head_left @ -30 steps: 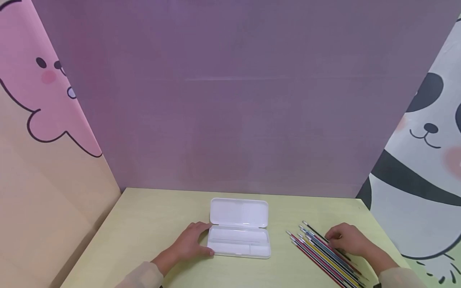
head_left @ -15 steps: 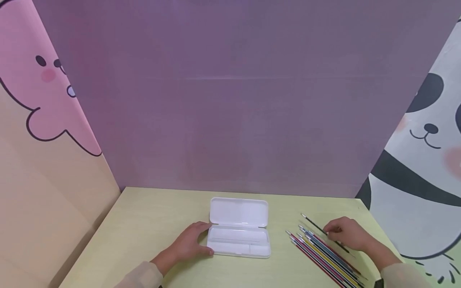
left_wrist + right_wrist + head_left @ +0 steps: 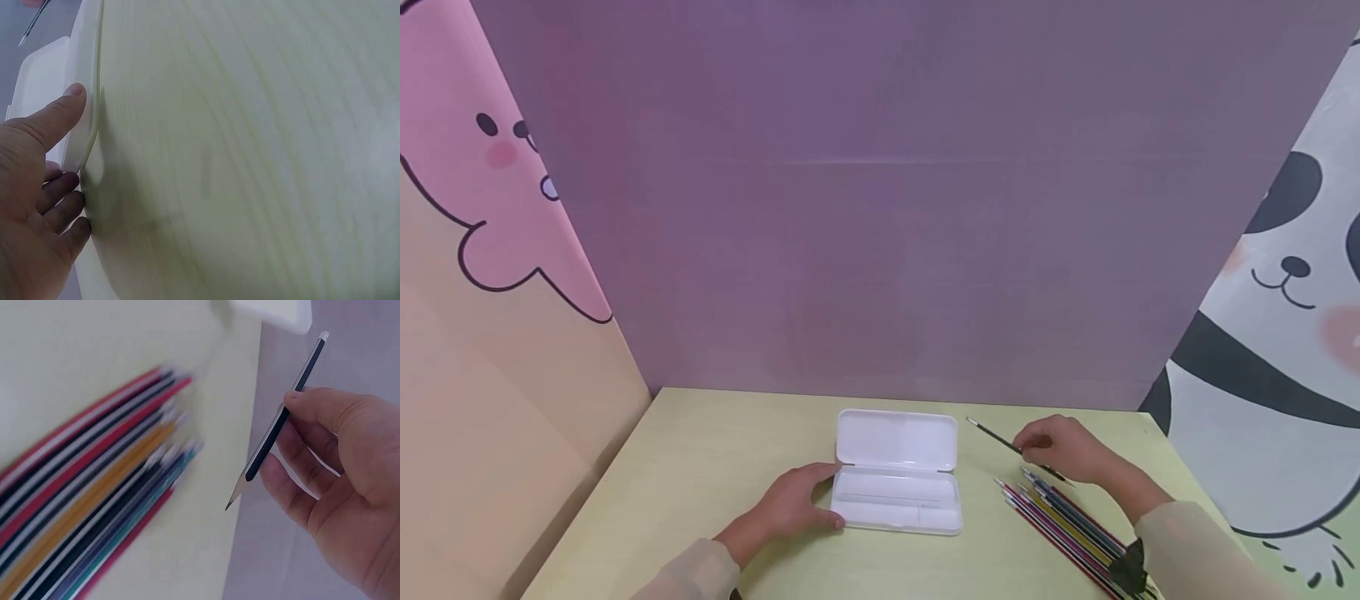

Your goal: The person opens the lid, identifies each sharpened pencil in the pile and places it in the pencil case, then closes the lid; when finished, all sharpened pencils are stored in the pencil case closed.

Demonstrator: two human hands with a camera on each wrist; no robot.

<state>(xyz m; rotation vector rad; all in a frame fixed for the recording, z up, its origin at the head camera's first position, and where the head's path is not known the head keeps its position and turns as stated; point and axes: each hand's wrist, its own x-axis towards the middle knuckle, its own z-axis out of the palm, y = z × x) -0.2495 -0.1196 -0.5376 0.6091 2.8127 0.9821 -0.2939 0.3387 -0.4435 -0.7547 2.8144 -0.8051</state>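
A white pencil case [image 3: 896, 515] lies on the table with its lid [image 3: 897, 440] folded back. My left hand [image 3: 793, 502] rests against the case's left end, thumb near the front corner and index finger by the hinge. In the left wrist view the thumb [image 3: 59, 119] is straight against the case's edge, the other fingers loosely bent. My right hand [image 3: 1063, 450] pinches a dark pencil [image 3: 282, 419] with thumb and fingers, its eraser end towards the case and its sharpened tip back. A row of several pencils [image 3: 1067, 525] lies on the table below the right hand.
The yellow table [image 3: 715, 442] meets a purple wall panel [image 3: 880, 250] at its back edge. Side walls carry a pink cartoon figure [image 3: 497, 192] and a panda [image 3: 1292, 350]. The right sleeve [image 3: 1187, 542] overlaps the near end of the pencil row.
My right hand has lifted the dark pencil from the right side of the row and carried it left and away, towards the case. The left hand stays at the case.
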